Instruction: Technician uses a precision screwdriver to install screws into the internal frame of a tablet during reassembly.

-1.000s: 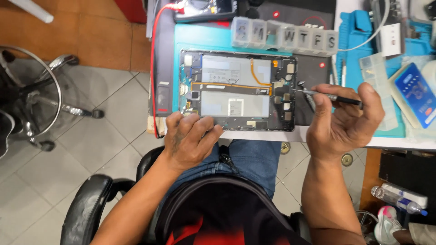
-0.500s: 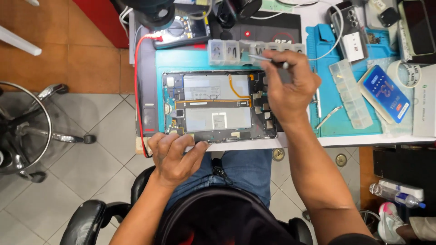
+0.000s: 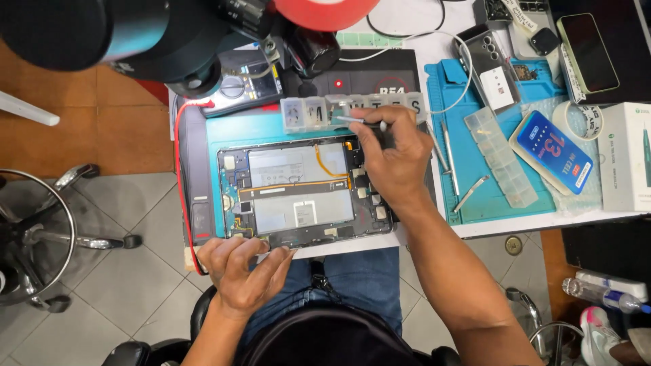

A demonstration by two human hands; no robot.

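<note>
Bright, even overhead light; soft shadows; microscope [image 3: 102, 34] at upper left blurred; wide-angle bending at frame edges.

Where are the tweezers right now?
Head view: the tweezers are in the right hand, tips over the clear compartment box just beyond the opened tablet.

An opened tablet [image 3: 305, 193] lies on the mat [image 3: 271, 129] at the bench's near edge. Behind it sits a compartment box [image 3: 319, 112], the tweezers [image 3: 356, 122] over it. To the right lie a second box [image 3: 500, 157], then a phone [image 3: 553, 152]
</note>
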